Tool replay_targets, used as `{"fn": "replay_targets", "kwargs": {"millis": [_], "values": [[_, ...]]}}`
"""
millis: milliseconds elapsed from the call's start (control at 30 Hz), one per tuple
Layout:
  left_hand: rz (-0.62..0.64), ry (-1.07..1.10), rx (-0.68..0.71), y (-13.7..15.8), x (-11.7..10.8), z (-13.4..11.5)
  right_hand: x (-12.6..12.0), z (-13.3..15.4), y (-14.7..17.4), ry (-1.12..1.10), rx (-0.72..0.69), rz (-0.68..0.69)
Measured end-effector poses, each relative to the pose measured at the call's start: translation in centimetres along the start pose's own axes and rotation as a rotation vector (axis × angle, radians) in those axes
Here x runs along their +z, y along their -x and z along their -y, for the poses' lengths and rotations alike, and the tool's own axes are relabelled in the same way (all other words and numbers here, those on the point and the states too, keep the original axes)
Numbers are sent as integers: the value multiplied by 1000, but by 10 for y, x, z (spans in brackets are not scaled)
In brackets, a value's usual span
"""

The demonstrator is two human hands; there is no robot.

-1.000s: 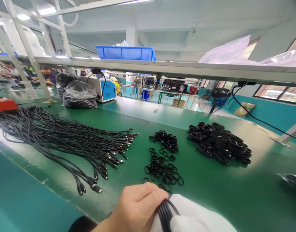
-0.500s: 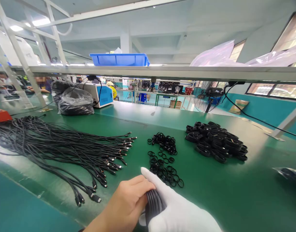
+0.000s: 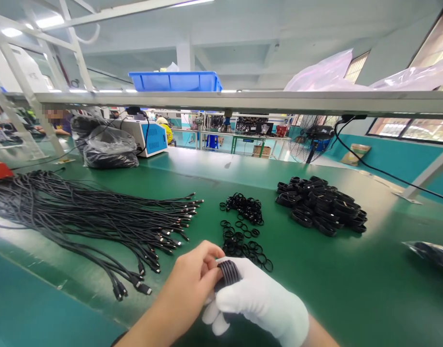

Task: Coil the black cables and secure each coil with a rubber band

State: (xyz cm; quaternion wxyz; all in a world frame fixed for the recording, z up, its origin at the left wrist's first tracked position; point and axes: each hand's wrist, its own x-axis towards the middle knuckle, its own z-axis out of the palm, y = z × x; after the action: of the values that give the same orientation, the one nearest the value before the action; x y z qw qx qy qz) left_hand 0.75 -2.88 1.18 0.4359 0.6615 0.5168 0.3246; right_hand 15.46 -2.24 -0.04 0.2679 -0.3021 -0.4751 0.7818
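Right grip snug around black cable coil, left grip against its left end (hold unclear)

A black cable, wound into a compact coil, turns side by side, sits between bare and gloved fingers.

bright ceiling lights, pale glare on green tabletop, stretched edges

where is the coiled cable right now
In the head view, the coiled cable is at lower centre, gripped by the right hand, with the left hand against it, on the near side of the black rings.
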Motion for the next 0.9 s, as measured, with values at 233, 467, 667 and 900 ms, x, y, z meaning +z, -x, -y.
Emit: {"fn": "replay_targets", "kwargs": {"millis": [233, 467, 667, 900], "values": [[-116, -12, -88, -6, 14, 5, -3, -12, -4, 15, -56, -56], [-131, -199, -93, -11, 16, 11, -4, -18, -9, 55, 15, -57], [-108, -345, 165, -1, 5, 10, -7, -25, -12, -121, 63, 68], [-220, -340, 372, 5, 8, 33, -1, -23, -14, -15, 75, 25]]}}
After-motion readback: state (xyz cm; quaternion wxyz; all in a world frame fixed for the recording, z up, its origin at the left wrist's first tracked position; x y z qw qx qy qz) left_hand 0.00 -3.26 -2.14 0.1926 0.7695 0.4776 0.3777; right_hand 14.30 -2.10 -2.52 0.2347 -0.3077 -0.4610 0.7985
